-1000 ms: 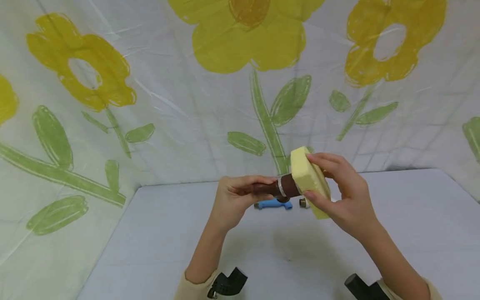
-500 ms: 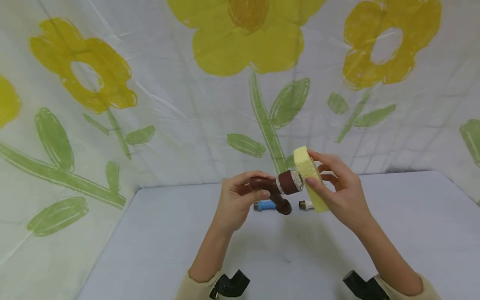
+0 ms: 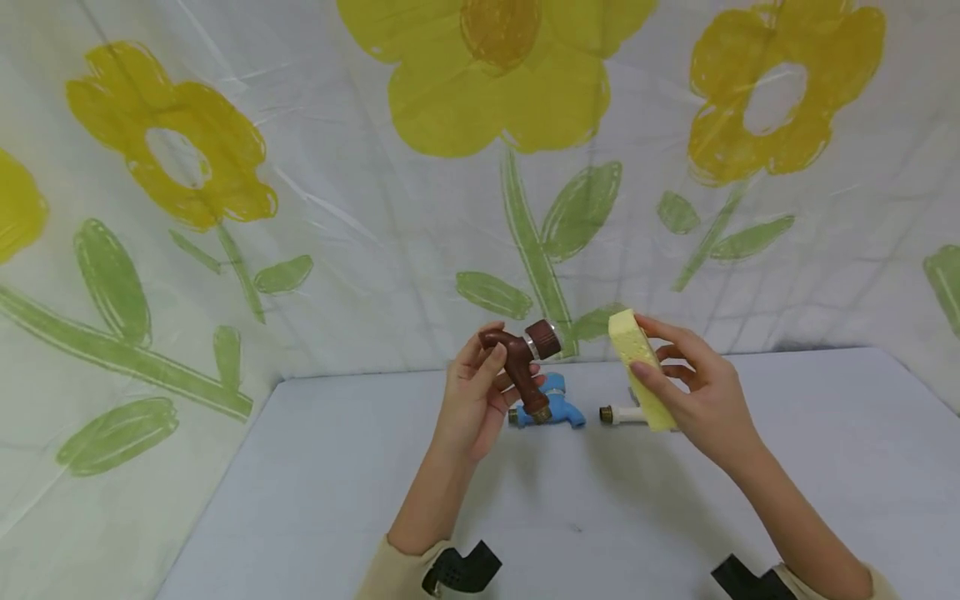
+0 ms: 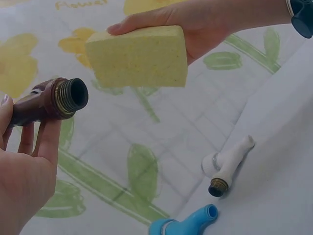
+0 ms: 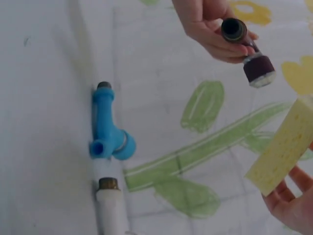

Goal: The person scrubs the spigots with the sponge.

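Observation:
My left hand [image 3: 476,396] grips a brown faucet [image 3: 517,367] by its body, above the table. Its round knob is up to the right and its threaded brass inlet points down. That threaded end [image 4: 72,95] faces the left wrist camera. In my right hand [image 3: 701,396] a yellow sponge [image 3: 641,371] is pinched between thumb and fingers, held apart from the faucet. The left wrist view shows the broad face of the sponge [image 4: 139,58]; the right wrist view shows the faucet's dark knob [image 5: 259,68].
On the table [image 3: 315,492], behind the hands, lie a blue faucet [image 3: 555,404] and, to its right, a white faucet [image 3: 626,414] partly hidden by the sponge. A flower-printed sheet [image 3: 360,208] hangs along the table's back edge.
The sponge was against the brown faucet's knob and has come away to the right. My left hand has turned the faucet so its knob tilts up and its inlet points down.

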A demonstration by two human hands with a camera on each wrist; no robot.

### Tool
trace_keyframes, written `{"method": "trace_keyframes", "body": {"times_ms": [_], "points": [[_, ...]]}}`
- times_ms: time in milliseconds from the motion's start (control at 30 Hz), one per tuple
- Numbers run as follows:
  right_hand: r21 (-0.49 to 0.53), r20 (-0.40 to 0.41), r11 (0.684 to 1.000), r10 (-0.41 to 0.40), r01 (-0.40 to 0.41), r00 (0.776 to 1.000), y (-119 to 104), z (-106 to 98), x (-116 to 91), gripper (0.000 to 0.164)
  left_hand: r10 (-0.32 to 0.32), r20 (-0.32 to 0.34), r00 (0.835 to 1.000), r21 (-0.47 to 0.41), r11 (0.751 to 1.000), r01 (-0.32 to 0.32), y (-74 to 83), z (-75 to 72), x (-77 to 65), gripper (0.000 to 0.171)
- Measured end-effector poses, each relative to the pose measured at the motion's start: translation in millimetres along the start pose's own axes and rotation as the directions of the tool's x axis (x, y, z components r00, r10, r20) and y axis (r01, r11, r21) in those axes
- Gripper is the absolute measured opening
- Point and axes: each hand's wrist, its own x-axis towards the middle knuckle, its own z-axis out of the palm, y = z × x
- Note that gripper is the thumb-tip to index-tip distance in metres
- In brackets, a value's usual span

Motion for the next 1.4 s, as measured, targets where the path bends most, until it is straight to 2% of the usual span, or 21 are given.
{"method": "trace_keyframes", "body": {"times_ms": [133,200,267,433,533,667,800,900,1000,1267,1400], "points": [[-0.078,-0.003,0.996,0.042,-0.042,0.999,7.3,-10.1,-3.5,0.053,-0.057,-0.11,0.992,-0.028,0.998,0.054,-0.2,-6.7,3.7,0.023],[-0.119,-0.003,0.991,0.059,-0.059,0.998,11.8,-15.7,-4.9,0.053,-0.075,-0.131,0.989,-0.035,0.997,0.071,0.6,-12.0,5.1,0.026],[-0.152,-0.007,0.986,0.075,-0.075,0.997,16.5,-21.2,-6.4,0.052,-0.09,-0.125,0.988,-0.041,0.995,0.086,2.3,-18.1,6.1,0.028],[-0.234,-0.018,0.966,0.112,-0.113,0.994,30.3,-33.9,-12.1,0.051,-0.109,-0.057,0.992,-0.06,0.993,0.106,9.9,-36.1,5.8,0.027],[-0.279,-0.03,0.951,0.13,-0.133,0.991,38.6,-42.0,-16.8,0.052,-0.102,-0.006,0.995,-0.03,0.994,0.102,15.2,-47.1,3.1,0.026],[-0.321,-0.046,0.934,0.148,-0.155,0.988,47.8,-52.3,-21.6,0.052,-0.07,0.077,0.995,0.078,0.995,0.064,21.9,-61.4,-0.7,0.03],[-0.349,-0.055,0.92,0.17,-0.179,0.984,54.6,-62.8,-25.3,0.053,-0.051,0.151,0.987,0.222,0.975,0.016,29.4,-72.9,-3.8,0.038],[-0.367,-0.062,0.909,0.186,-0.195,0.981,58.9,-70.0,-27.8,0.052,-0.059,0.179,0.982,0.328,0.945,-0.003,35.3,-79.9,-5.3,0.042],[-0.39,-0.07,0.896,0.2,-0.212,0.977,64.0,-75.2,-30.4,0.052,-0.076,0.172,0.982,0.429,0.903,-0.005,39.7,-86.9,-6.5,0.041],[-0.434,-0.093,0.868,0.225,-0.243,0.97,78.7,-87.4,-37.8,0.052,-0.123,0.036,0.992,0.651,0.756,0.07,45.0,-99.9,-7.7,0.045],[-0.45,-0.075,0.859,0.238,-0.246,0.968,84.2,-92.1,-38.8,0.052,-0.12,0.01,0.993,0.726,0.683,0.075,46.1,-105.9,-8.7,0.044]]}}
